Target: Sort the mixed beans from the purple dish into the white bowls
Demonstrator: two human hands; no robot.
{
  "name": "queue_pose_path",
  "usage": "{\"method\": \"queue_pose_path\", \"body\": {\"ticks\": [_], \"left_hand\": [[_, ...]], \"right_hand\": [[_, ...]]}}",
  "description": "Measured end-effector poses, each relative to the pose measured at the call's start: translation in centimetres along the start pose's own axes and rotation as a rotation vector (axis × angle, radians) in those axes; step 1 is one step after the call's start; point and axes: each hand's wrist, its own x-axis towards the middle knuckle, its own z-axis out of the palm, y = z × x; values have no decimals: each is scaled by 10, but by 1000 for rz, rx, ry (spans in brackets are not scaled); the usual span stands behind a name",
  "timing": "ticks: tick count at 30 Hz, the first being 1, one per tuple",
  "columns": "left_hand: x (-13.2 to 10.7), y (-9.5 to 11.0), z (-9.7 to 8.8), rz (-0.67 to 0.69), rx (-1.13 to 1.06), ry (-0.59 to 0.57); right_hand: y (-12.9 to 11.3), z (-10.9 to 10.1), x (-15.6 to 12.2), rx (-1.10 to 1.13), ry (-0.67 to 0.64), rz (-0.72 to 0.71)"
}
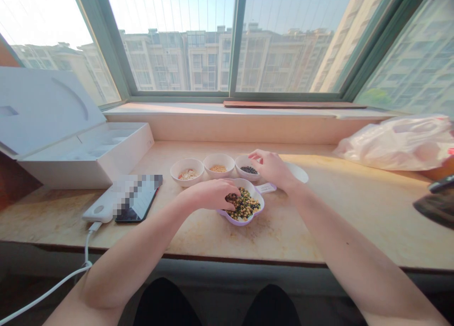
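My left hand (214, 194) reaches over the lilac-edged, scalloped white bowl (261, 204), which is full of mixed yellow, green and black beans (244, 205). Its thumb and fingers are apart, with the tips at the beans. Over the right rim of a small white bowl (238, 164) of black beans (249, 169) hovers my right hand (270, 165), fingers bent and slightly parted, holding nothing that I can see. Left of that bowl stand a white bowl (209, 159) of yellowish grains (218, 168) and another (174, 171) of pale, flat pieces (187, 174).
A white dish (300, 173) is partly behind my right wrist. To the left lie a phone (142, 205), a white power bank (101, 208) with a cable (86, 243), and an open white box (85, 167). A plastic bag (400, 141) sits right, below the window.
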Motion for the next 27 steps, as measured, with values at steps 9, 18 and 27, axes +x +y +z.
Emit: {"method": "queue_pose_path", "body": {"ticks": [9,18,27], "left_hand": [[7,-6,2,-16,3,-97],[7,-3,4,-33,-92,-7],[8,-6,2,-24,-140,-6]], "right_hand": [[-5,2,0,4,-21,31],[-8,1,-1,24,-39,21],[-7,1,-1,39,-29,17]]}}
